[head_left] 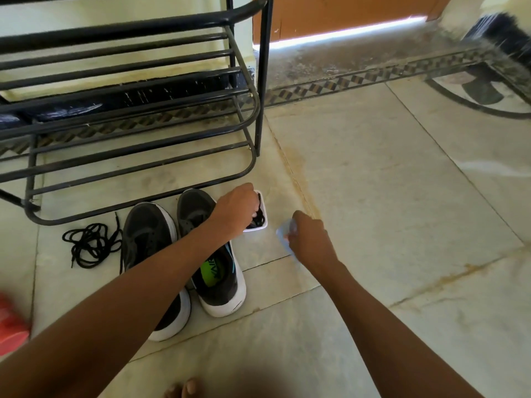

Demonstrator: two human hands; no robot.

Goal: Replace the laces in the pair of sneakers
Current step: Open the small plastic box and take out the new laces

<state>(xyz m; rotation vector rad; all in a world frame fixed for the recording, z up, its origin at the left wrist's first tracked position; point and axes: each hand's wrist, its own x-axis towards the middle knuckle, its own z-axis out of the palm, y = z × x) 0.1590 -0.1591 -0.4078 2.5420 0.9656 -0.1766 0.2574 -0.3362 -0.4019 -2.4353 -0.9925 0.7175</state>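
Two dark grey sneakers with white soles stand side by side on the floor, the left sneaker (pixel 149 239) and the right sneaker (pixel 218 280), both without laces. A loose pile of black laces (pixel 90 244) lies to their left. Just right of the shoes sits a small white box (pixel 263 224) with black laces (pixel 258 218) inside. My left hand (pixel 237 209) reaches into the box and its fingers curl round those laces. My right hand (pixel 309 237) holds a pale blue lid (pixel 283 235) low over the floor, right of the box.
A black metal shoe rack (pixel 129 116) stands right behind the sneakers. A red item (pixel 11 326) lies at the left edge. A brown door (pixel 344 12) and a patterned floor border are at the back. My toes (pixel 184 387) show at the bottom.
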